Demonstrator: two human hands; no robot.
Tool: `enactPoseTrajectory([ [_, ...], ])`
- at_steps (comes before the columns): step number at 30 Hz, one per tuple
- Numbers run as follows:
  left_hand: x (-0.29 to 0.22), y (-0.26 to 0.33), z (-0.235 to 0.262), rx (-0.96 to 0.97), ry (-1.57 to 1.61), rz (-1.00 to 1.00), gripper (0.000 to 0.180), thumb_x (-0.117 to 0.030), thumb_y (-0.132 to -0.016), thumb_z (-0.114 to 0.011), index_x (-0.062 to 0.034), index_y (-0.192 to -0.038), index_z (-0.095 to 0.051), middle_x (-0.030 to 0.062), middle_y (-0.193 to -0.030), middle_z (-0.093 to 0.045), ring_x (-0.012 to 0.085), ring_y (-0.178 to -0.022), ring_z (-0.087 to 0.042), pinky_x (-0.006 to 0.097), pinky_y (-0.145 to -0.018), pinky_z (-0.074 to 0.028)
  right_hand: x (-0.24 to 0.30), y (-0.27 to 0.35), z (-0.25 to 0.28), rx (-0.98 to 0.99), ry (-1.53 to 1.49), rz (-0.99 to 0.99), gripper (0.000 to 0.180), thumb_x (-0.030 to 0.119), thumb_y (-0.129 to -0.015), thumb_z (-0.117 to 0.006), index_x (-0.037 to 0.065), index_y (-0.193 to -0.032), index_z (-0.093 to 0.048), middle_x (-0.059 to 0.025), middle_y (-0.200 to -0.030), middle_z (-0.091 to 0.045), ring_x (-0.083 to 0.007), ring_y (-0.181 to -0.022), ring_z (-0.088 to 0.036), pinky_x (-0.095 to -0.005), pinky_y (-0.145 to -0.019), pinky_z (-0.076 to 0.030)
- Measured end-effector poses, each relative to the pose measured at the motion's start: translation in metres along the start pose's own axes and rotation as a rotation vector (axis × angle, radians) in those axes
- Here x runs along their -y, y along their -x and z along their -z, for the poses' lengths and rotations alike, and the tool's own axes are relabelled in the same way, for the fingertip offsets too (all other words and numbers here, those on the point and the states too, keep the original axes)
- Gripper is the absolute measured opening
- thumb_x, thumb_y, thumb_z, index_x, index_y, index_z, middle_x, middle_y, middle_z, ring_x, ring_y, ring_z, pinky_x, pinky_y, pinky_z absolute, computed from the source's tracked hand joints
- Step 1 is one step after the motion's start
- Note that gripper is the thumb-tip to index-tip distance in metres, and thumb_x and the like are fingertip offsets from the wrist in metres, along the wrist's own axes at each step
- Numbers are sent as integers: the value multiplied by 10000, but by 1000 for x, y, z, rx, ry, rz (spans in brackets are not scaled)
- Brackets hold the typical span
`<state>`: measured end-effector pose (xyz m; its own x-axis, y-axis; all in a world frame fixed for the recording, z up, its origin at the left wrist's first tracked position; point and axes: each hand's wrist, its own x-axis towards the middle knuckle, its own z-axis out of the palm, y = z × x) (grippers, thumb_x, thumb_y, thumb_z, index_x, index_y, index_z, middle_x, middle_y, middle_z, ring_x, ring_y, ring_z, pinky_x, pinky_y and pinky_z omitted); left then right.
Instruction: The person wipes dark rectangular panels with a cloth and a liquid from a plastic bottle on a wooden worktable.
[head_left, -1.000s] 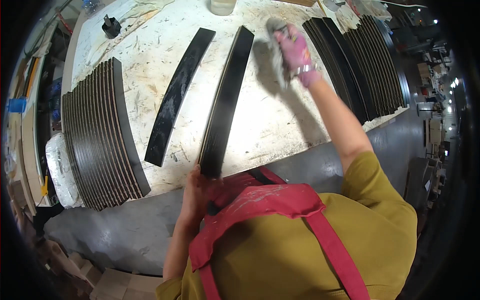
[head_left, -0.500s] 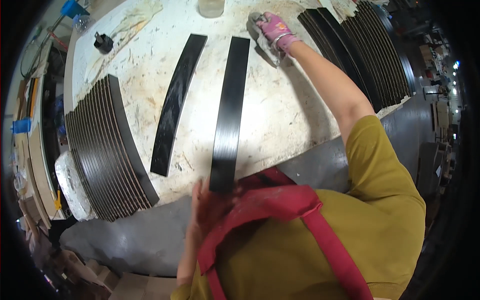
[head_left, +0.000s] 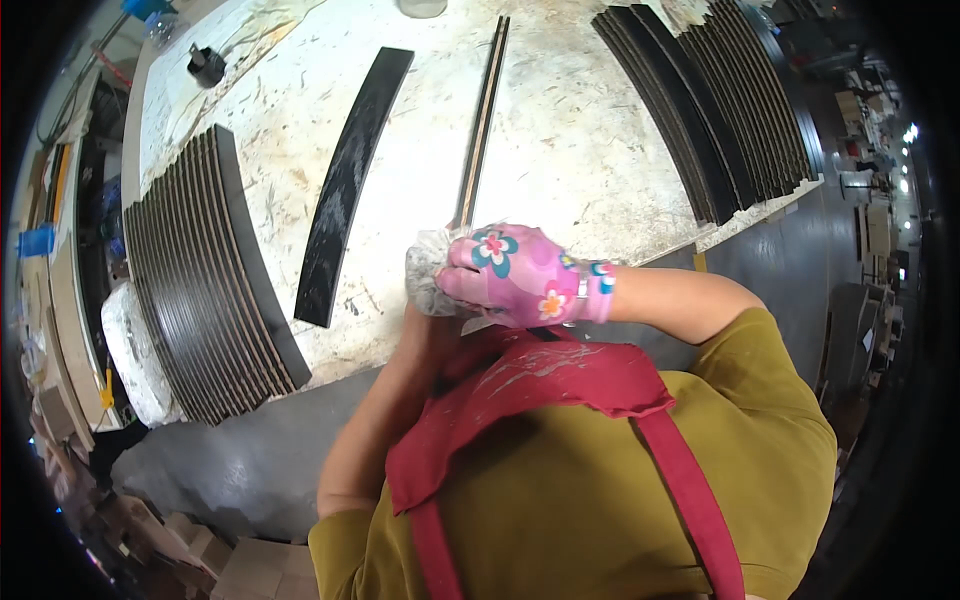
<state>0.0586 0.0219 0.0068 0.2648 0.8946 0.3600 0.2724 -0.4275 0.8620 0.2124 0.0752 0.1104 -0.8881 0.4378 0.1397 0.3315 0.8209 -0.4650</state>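
Now right hand (head_left: pixel 520 275) clutches a white rag (head_left: pixel 428 272) at the near end of the upturned strip (head_left: pixel 482 118), long axis running away; left hand hidden, grip unclear.

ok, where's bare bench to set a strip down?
Free: between the flat black strip and the strip on edge; wider patch from there to the right stack. Crowded: left stack, and the near edge by the right hand.

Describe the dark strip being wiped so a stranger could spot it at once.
On the scuffed white worktable, between two stacks of dark curved strips, two strips lie apart. It is the long dark strip tipped on edge, meeting the pink flowered glove with its white rag; its neighbour lies flat.
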Motion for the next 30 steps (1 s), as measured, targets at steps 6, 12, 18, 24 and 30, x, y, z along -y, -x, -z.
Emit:
enactPoseTrajectory([
  [6,-36,4,17,-27,712,914,560,-353,-961,-405,-99,-1438,-258,-7,-793,-496,75,-587,-415,191,-508,-360,-162,-22,1,-687,-1201,-672,295,301,-921,-531,97,-1131,-564,-123,-1066,-612,-192,-925,-637,-388,-822,-560],
  [12,-36,6,4,-176,1122,1027,595,-510,-948,-372,-137,-1408,-319,28,-779,-476,129,-587,-412,246,-535,-372,-282,-72,45,-522,152,-874,326,295,-855,-569,75,-1095,-554,-184,-984,-612,-350,-946,-593,-412,-806,-469],
  [18,-56,-15,22,61,1272,1280,684,-651,-895,-312,-35,-1136,-489,107,-930,-559,215,-779,-542,339,-739,-451,-313,-6,7,-1183,-1366,-845,345,278,-855,-590,8,-1068,-567,-131,-870,-642,-242,-720,-628,-389,-648,-518],
  [24,-42,-22,23,-21,1062,1185,401,-410,-936,-449,-43,-1085,-508,127,-924,-586,218,-829,-563,302,-748,-460,-102,28,9,-842,-382,-452,213,230,-838,-563,170,-1042,-567,-16,-797,-581,-185,-661,-595,-293,-563,-501],
  [30,-40,1,35,-111,1340,1192,370,-372,-964,-399,-67,-1161,-470,70,-826,-535,173,-648,-505,282,-570,-428,-70,-17,-10,-505,86,-45,141,188,-792,-548,159,-928,-566,-60,-845,-578,-215,-745,-582,-356,-558,-517],
])
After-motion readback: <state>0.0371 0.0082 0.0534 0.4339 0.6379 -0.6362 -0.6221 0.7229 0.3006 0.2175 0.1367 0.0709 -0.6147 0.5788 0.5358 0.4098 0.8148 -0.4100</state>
